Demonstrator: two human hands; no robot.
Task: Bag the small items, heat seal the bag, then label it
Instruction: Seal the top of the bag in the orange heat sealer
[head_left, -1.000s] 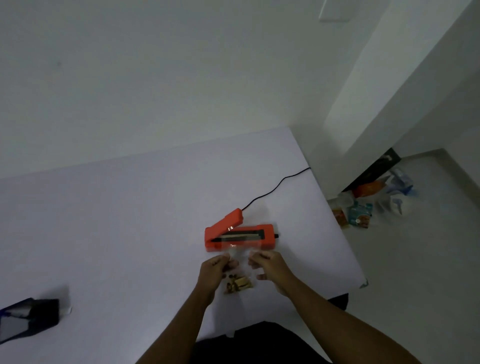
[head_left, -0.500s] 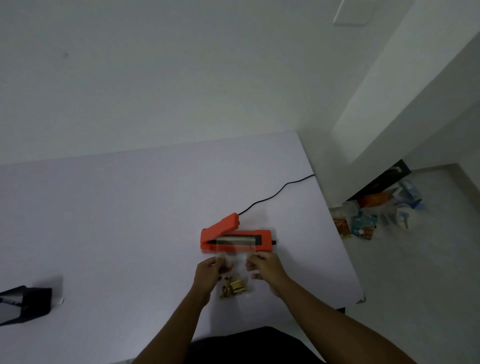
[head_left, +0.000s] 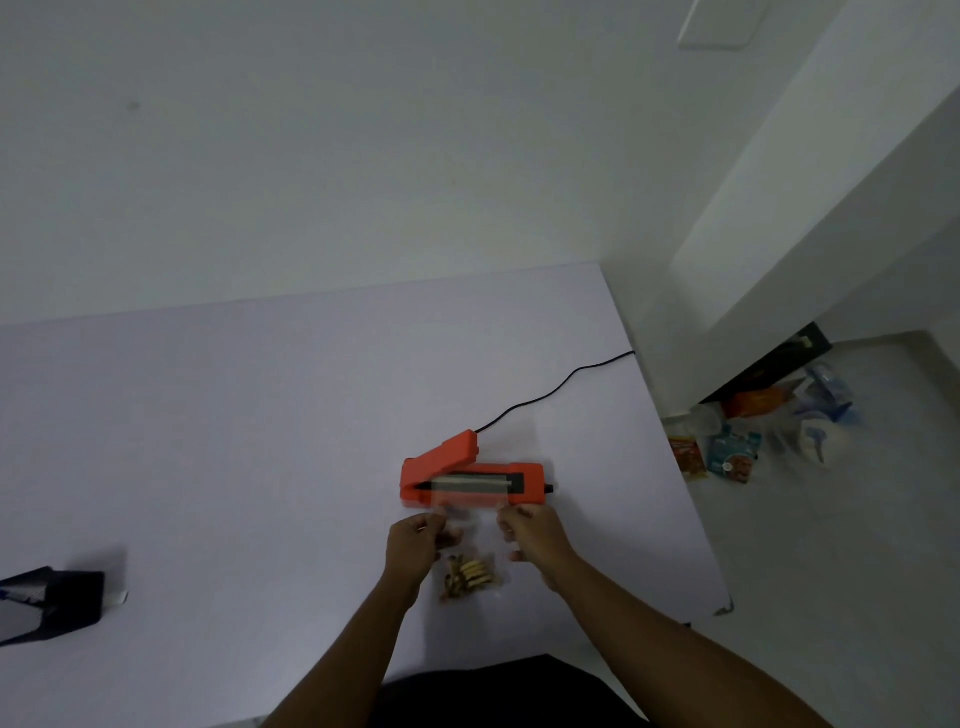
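Bag (head_left: 470, 525), clear and holding small items (head_left: 467, 576), lies on the worktop (head_left: 208, 441) at lower centre – left hand (head_left: 415, 538) and right hand (head_left: 532, 530) pinch its mouth at the open sealer (head_left: 470, 480) – a wrinkled or skewed mouth would likely seal badly.

Two bare forearms, no sleeves in view, left hand (head_left: 415, 540), right hand (head_left: 535, 535), dark garment (head_left: 498, 696) at the lap

clear glossy plastic bag (head_left: 470, 525), matt orange plastic sealer (head_left: 472, 475), smooth matt table (head_left: 234, 441)
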